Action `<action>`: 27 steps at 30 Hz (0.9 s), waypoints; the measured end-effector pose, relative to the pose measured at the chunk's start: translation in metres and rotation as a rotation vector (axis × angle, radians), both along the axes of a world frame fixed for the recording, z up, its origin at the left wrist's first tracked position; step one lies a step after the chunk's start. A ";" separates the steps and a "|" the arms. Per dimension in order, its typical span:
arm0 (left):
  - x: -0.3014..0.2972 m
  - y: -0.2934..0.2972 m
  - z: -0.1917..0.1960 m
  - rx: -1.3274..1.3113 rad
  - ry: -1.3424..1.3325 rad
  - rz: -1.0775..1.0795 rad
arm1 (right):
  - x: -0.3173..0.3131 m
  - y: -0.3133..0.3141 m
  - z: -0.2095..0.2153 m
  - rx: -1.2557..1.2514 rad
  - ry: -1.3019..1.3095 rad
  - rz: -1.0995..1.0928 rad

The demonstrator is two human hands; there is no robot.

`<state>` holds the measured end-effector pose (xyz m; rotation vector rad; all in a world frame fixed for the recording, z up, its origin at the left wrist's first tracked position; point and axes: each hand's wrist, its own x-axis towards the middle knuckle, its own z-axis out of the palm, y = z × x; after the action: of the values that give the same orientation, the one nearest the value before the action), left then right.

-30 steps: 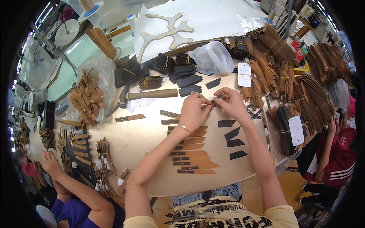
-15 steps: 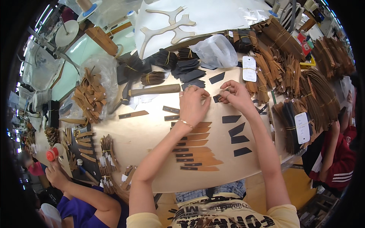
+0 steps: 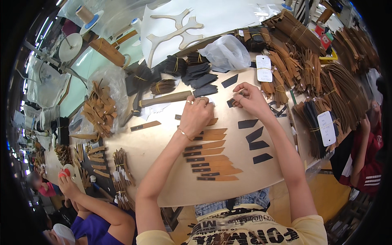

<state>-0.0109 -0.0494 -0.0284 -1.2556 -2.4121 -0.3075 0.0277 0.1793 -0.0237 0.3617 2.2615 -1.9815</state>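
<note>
My left hand (image 3: 198,116) rests knuckles up on the pale table (image 3: 163,179), its fingers curled onto a brown leather strip (image 3: 211,121) at the top of a stack. My right hand (image 3: 248,98) is a little to the right, pinching a small black leather piece (image 3: 230,102) between its fingertips. Below the left hand lies a stepped row of brown strips with black patches (image 3: 210,157). Three loose black pieces (image 3: 256,134) lie under my right forearm.
A wooden-handled hammer (image 3: 163,99) lies beyond my left hand, beside dark leather stacks (image 3: 202,75) and a plastic bag (image 3: 226,51). Tied bundles of brown strips (image 3: 322,81) with white tags crowd the right side. A co-worker's hand (image 3: 67,181) works lower left; another person (image 3: 367,163) sits right.
My hands, which were together over one spot, have come apart. The left has moved down-left onto the strip stack, and the right holds the black piece off to the right.
</note>
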 end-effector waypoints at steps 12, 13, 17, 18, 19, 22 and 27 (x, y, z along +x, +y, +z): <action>0.033 0.057 -0.006 -0.107 0.048 0.053 | 0.000 0.003 -0.002 -0.128 -0.008 -0.103; 0.033 0.057 -0.006 -0.104 0.055 0.047 | 0.000 0.002 -0.002 -0.128 0.000 -0.107; 0.033 0.055 -0.007 -0.103 0.019 0.059 | 0.000 0.003 0.000 -0.151 0.005 -0.105; 0.033 0.055 -0.008 -0.078 0.015 0.067 | 0.000 0.003 0.000 -0.140 0.007 -0.107; 0.033 0.054 -0.008 -0.053 -0.018 0.082 | 0.001 0.002 0.001 -0.130 0.010 -0.112; 0.033 0.054 -0.011 0.050 -0.082 0.126 | 0.006 -0.001 0.000 -0.111 0.047 -0.124; 0.032 0.055 -0.017 0.146 -0.152 0.125 | 0.010 -0.004 -0.005 -0.139 0.085 -0.192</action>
<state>0.0209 0.0060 -0.0455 -1.0473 -2.5297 -0.5493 0.0378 0.1754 -0.0289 0.5061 2.1951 -2.2747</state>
